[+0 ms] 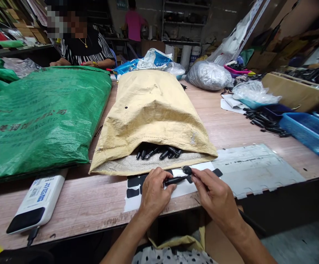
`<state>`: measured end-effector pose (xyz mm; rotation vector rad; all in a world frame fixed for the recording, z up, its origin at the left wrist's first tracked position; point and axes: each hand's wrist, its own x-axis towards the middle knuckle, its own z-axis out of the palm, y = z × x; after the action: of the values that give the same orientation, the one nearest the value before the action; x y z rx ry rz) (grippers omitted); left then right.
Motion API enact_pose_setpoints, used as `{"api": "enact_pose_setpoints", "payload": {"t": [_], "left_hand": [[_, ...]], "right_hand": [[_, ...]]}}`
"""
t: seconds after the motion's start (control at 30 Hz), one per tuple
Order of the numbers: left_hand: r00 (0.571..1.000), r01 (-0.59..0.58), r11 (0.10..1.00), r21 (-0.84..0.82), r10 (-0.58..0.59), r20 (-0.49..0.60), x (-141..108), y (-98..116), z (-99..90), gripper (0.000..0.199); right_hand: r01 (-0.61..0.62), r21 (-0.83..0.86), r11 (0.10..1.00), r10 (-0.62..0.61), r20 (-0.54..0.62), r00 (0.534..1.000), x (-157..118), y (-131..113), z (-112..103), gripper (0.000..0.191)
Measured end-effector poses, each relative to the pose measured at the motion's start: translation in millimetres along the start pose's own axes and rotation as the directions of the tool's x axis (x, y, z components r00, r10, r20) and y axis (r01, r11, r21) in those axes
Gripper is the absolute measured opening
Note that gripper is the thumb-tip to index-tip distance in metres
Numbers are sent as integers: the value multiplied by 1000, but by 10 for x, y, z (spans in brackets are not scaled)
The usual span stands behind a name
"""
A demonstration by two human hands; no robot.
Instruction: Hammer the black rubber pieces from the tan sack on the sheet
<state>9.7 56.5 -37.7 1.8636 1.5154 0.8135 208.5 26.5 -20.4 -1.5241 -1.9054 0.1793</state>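
Observation:
My left hand is closed around a slim black tube-shaped part above the white sheet at the table's front edge. The fingers of my right hand pinch a small dark rounded piece close to the tube's right end; its exact kind is unclear. Flat black cut-outs lie on the white sheet under my hands. Just beyond, several similar black parts show in the mouth of a tan woven sack.
A full green sack lies left, with a white power bank before it. At right are a grey-white sheet, a pile of black parts and a blue basket. Across the table sits a person.

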Motion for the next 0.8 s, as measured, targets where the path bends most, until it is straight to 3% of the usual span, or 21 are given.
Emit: {"api": "enact_pose_setpoints", "payload": {"t": [0.13, 0.3, 0.8], "left_hand": [[1000, 5, 1000, -20, -5, -8, -5, -2, -3, 23], [1000, 20, 999, -45, -21, -19, -11, 7, -7, 25], [999, -50, 997, 58, 49, 18, -34, 35, -42, 14]], "right_hand": [[-48, -165, 985, 33, -91, 995, 109, 298, -10, 25], [-21, -372, 928, -19, -103, 995, 148, 584, 97, 22], [-45, -405, 913, 1, -109, 994, 125, 584, 156, 24]]}}
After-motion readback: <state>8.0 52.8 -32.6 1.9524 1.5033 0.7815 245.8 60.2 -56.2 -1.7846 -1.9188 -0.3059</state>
